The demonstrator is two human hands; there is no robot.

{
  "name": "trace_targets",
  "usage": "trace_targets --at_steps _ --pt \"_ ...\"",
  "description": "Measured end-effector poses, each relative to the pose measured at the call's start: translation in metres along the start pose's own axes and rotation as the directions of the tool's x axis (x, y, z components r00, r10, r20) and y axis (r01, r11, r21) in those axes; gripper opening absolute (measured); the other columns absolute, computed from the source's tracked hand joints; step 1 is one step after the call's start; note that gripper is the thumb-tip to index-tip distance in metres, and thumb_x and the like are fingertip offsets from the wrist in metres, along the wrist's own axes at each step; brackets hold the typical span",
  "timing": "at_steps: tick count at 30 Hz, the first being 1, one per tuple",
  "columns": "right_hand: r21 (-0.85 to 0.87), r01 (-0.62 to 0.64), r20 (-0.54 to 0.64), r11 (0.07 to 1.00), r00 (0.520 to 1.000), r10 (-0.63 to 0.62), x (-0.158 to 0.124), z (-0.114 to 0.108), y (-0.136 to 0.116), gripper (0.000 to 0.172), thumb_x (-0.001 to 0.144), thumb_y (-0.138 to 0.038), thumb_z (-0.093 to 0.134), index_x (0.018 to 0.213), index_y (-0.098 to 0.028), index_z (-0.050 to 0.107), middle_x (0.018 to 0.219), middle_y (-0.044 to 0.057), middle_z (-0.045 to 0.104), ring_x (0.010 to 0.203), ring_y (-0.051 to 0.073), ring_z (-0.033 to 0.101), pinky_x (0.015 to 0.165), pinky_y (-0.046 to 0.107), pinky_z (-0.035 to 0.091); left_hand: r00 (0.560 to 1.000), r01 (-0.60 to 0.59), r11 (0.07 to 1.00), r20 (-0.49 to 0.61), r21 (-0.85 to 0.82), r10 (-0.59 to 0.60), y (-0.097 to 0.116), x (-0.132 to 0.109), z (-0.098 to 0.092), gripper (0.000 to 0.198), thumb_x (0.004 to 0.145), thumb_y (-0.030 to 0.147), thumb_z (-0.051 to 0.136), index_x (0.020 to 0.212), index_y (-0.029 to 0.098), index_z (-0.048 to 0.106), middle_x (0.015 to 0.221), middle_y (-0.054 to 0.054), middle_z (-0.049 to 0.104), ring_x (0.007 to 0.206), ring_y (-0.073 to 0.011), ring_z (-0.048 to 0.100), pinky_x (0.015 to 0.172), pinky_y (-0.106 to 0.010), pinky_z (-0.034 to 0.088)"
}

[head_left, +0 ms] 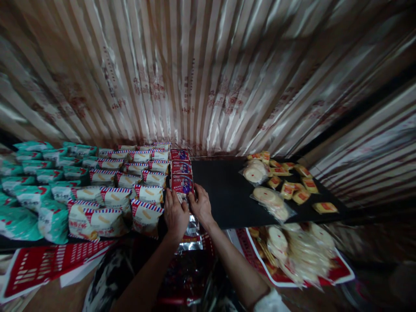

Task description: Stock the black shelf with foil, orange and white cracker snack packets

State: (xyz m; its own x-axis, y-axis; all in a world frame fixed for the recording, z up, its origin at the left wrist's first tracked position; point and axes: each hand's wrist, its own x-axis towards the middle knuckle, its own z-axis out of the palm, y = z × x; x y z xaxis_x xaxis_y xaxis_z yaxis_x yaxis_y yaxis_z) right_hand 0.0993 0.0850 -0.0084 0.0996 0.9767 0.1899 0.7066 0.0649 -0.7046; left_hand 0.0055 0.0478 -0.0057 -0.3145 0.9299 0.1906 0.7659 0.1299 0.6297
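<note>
Head view: the person's left hand [176, 215] and right hand [202, 205] touched the near end of a row of shiny, red-and-purple rectangular packets [181, 167] on the flat black desk [221, 190], fingers bent; I couldn't tell whether they gripped. White plastic snack bags with striped tops [141, 171] stood just left of the row.

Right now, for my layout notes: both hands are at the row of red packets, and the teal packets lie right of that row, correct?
Not quite: the head view shows the teal packets left of the red packets. The left hand and right hand are indeed at that row.
</note>
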Motion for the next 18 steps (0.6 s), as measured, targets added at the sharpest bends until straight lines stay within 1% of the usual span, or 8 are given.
trace_targets --at_steps 5,8,11,12,14,16,17,18 --pt "0.189 -0.013 -0.119 0.982 0.992 0.036 -0.028 -0.017 -0.01 0.044 0.086 -0.036 0.039 0.12 -0.011 0.051 0.122 0.014 0.055 0.114 0.02 0.049 0.099 0.037 0.038 0.963 -0.269 0.962 0.019 -0.047 0.27 0.005 -0.041 -0.02 0.047 0.081 0.014 0.04 0.127 0.006 0.045 0.144 -0.019 0.032 0.137 -0.0264 0.022 0.11 -0.045 0.026" --pt "0.328 -0.039 -0.158 0.944 0.983 0.096 -0.066 -0.03 -0.014 0.042 0.087 -0.039 0.04 0.119 -0.013 0.049 0.116 0.012 0.058 0.104 0.019 0.055 0.093 0.034 0.043 0.865 -0.478 0.854 0.054 -0.206 0.498 -0.01 -0.088 -0.039 0.043 0.082 0.01 0.034 0.121 0.012 0.051 0.137 -0.013 0.045 0.134 -0.0215 0.03 0.109 -0.043 0.03" --pt "0.399 -0.111 -0.118 0.91 0.978 0.171 -0.118 -0.039 -0.012 0.038 0.088 -0.041 0.041 0.114 -0.015 0.051 0.1 0.008 0.063 0.09 0.017 0.059 0.082 0.03 0.047 0.777 -0.509 0.76 0.165 -0.405 0.608 -0.041 -0.137 -0.053 0.042 0.081 0.007 0.032 0.115 0.015 0.056 0.121 -0.011 0.059 0.121 -0.018 0.047 0.102 -0.039 0.041" --pt "0.394 -0.145 -0.073 0.908 0.979 0.188 -0.135 -0.039 -0.01 0.036 0.088 -0.041 0.04 0.11 -0.016 0.053 0.093 0.007 0.064 0.084 0.016 0.06 0.078 0.028 0.048 0.787 -0.452 0.774 0.21 -0.444 0.58 -0.053 -0.151 -0.055 0.041 0.081 0.007 0.033 0.111 0.016 0.059 0.116 -0.01 0.061 0.115 -0.0174 0.051 0.099 -0.037 0.043" --pt "0.345 -0.2 0.144 0.917 0.977 0.158 -0.167 -0.033 -0.003 0.033 0.088 -0.041 0.039 0.102 -0.018 0.058 0.082 0.004 0.066 0.074 0.016 0.061 0.07 0.026 0.048 0.826 -0.259 0.848 0.349 -0.463 0.443 -0.076 -0.169 -0.055 0.04 0.077 0.006 0.037 0.106 0.018 0.062 0.114 -0.009 0.062 0.108 -0.0171 0.056 0.095 -0.035 0.047" --pt "0.227 -0.239 0.371 0.944 0.917 0.143 -0.189 -0.021 0.006 0.031 0.089 -0.036 0.038 0.098 -0.019 0.062 0.079 0.003 0.068 0.071 0.016 0.063 0.07 0.026 0.049 0.892 0.072 0.913 0.435 -0.403 0.122 -0.095 -0.174 -0.048 0.04 0.071 0.001 0.039 0.096 0.019 0.064 0.114 -0.008 0.062 0.106 -0.0166 0.058 0.095 -0.034 0.046" --pt "0.152 -0.241 0.446 0.958 0.882 0.151 -0.196 -0.013 0.009 0.03 0.088 -0.032 0.038 0.098 -0.019 0.063 0.083 0.004 0.069 0.075 0.017 0.065 0.073 0.027 0.049 0.888 0.249 0.901 0.456 -0.356 -0.065 -0.103 -0.171 -0.043 0.038 0.069 -0.001 0.041 0.091 0.019 0.065 0.111 -0.007 0.063 0.104 -0.0165 0.059 0.095 -0.034 0.046" --pt "0.076 -0.231 0.494 0.97 0.854 0.165 -0.2 -0.003 0.013 0.029 0.087 -0.027 0.039 0.1 -0.018 0.064 0.089 0.006 0.07 0.082 0.018 0.065 0.077 0.027 0.048 0.853 0.413 0.858 0.461 -0.305 -0.246 -0.109 -0.165 -0.037 0.036 0.067 -0.002 0.043 0.087 0.018 0.065 0.105 -0.007 0.065 0.101 -0.0165 0.061 0.094 -0.034 0.046"
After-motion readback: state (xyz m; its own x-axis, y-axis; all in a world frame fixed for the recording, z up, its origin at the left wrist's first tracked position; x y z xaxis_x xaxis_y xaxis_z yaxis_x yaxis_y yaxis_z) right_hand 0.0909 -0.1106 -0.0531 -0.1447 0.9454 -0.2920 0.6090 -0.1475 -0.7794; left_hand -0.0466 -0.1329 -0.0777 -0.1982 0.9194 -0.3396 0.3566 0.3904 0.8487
